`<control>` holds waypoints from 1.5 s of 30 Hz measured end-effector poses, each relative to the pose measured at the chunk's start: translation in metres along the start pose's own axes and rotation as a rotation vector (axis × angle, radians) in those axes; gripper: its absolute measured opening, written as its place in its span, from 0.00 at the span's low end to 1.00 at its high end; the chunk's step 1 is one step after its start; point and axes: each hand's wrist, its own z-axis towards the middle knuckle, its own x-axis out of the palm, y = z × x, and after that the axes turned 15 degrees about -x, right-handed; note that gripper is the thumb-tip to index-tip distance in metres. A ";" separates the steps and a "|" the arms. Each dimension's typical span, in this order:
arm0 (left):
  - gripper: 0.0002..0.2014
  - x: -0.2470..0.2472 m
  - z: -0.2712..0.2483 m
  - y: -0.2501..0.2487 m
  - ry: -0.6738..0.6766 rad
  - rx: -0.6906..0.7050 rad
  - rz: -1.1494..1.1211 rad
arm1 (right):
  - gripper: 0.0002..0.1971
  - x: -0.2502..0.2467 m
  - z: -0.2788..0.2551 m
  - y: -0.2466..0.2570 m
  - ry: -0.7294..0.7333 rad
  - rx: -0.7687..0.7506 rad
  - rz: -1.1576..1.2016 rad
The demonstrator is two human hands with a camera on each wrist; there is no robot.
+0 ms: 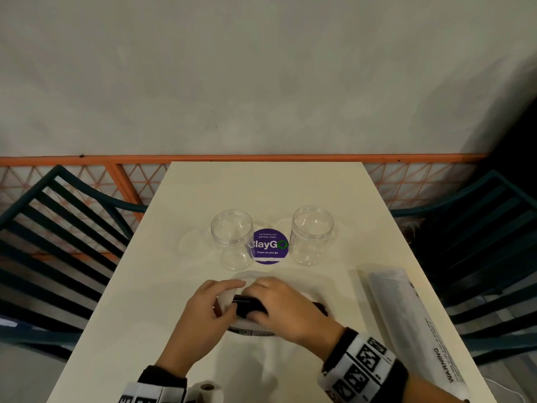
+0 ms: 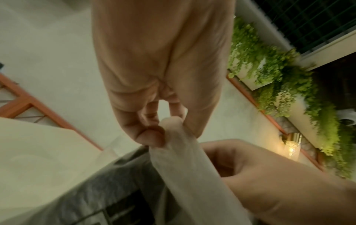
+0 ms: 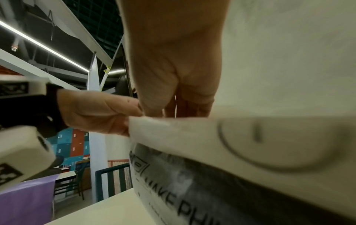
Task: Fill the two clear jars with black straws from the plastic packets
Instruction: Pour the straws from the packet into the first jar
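1. Head view: the two clear jars stand empty on the table (image 1: 180,257), the left jar (image 1: 232,239) and the right jar (image 1: 311,234) on each side of a purple sticker (image 1: 268,247). Close to the person, both hands work on one plastic packet (image 1: 247,322) of black straws (image 1: 249,306). The left hand (image 1: 207,314) pinches the thin plastic at the packet's end, and the right hand (image 1: 286,308) is curled over the dark bundle. A second packet (image 1: 406,315) lies apart on the right, near the table edge. If the plastic rips open all at once, I think the straws could shoot out and roll off the table — the jars are still a reach away.

2. Left wrist view: the left hand's thumb and finger (image 2: 152,137) squeeze a strip of thin white plastic (image 2: 185,159), pulled tight. The right hand (image 2: 269,182) sits just under it. The strip looks slippery — the pinch could slide off, or the strip could tear away and leave the packet shut.

3. Right wrist view: the right hand (image 3: 173,76) holds the packet (image 3: 240,152) close to the camera, but its fingertips are hidden, so how firm the hold is I cannot tell. If the hold is loose, a hard pull from the left hand (image 3: 100,112) could yank the whole packet away or bump a jar.
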 end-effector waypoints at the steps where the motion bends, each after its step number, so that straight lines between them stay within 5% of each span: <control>1: 0.23 -0.001 -0.001 -0.004 0.000 0.033 -0.007 | 0.18 0.000 0.007 0.002 0.041 -0.007 0.014; 6: 0.18 -0.005 -0.004 -0.013 0.017 0.113 -0.109 | 0.17 -0.007 0.021 -0.002 0.139 -0.022 0.007; 11: 0.22 -0.017 -0.010 -0.010 -0.040 0.134 -0.159 | 0.14 -0.018 0.014 -0.010 0.002 -0.104 0.167; 15: 0.31 -0.039 -0.010 0.016 -0.043 -0.035 0.011 | 0.10 -0.035 0.000 -0.020 -0.125 -0.014 0.351; 19: 0.23 -0.037 -0.005 0.018 -0.002 -0.106 -0.213 | 0.20 -0.035 -0.008 -0.028 -0.201 0.062 0.476; 23: 0.14 -0.030 0.002 0.015 -0.113 -0.075 -0.403 | 0.05 -0.029 -0.012 -0.036 -0.228 0.110 0.540; 27: 0.09 -0.023 0.004 0.017 -0.162 -0.052 -0.372 | 0.08 -0.025 -0.018 -0.045 -0.268 0.161 0.540; 31: 0.11 -0.015 0.005 0.022 -0.211 0.025 -0.237 | 0.17 -0.025 -0.024 -0.050 -0.284 0.170 0.499; 34: 0.06 -0.010 0.005 0.019 -0.202 -0.004 -0.329 | 0.14 -0.028 -0.029 -0.051 -0.341 0.158 0.600; 38: 0.06 -0.005 0.001 0.015 -0.081 -0.046 -0.478 | 0.22 -0.029 -0.030 -0.050 -0.379 0.128 0.676; 41: 0.15 -0.004 0.000 0.012 0.036 -0.030 -0.504 | 0.17 -0.021 -0.027 -0.048 -0.399 0.136 0.662; 45: 0.09 -0.006 0.007 0.008 -0.125 -0.028 -0.481 | 0.11 -0.011 -0.023 -0.045 -0.418 0.134 0.690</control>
